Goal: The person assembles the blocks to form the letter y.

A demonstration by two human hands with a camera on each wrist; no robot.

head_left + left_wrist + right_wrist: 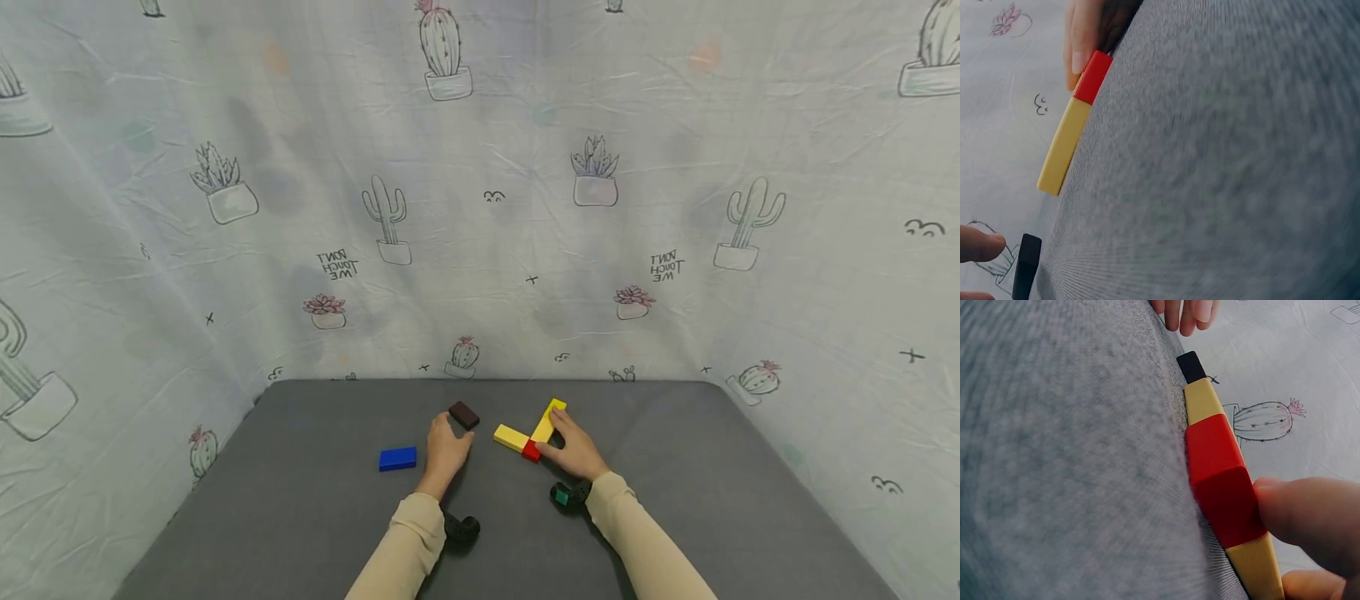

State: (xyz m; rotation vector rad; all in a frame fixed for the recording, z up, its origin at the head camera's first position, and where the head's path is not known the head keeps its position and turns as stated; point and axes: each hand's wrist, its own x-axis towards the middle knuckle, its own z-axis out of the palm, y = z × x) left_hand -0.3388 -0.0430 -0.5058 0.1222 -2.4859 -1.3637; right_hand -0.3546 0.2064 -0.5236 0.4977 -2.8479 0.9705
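On the grey table (675,500) two yellow blocks (550,419) meet in a V at a small red block (531,451). My right hand (573,446) rests against this group: a fingertip (1310,512) presses the side of the red block (1219,475), and other fingers lie along the right-hand yellow block. My left hand (447,446) lies on the table with relaxed fingers, holding nothing. Its fingertips (979,244) sit just short of a dark brown block (464,414). The left wrist view shows the red block (1092,78) joined end to end with a yellow one (1063,147).
A blue block (397,458) lies flat to the left of my left hand. A cactus-print cloth (480,208) hangs close behind and to both sides of the table. A black camera (459,530) is strapped under each wrist.
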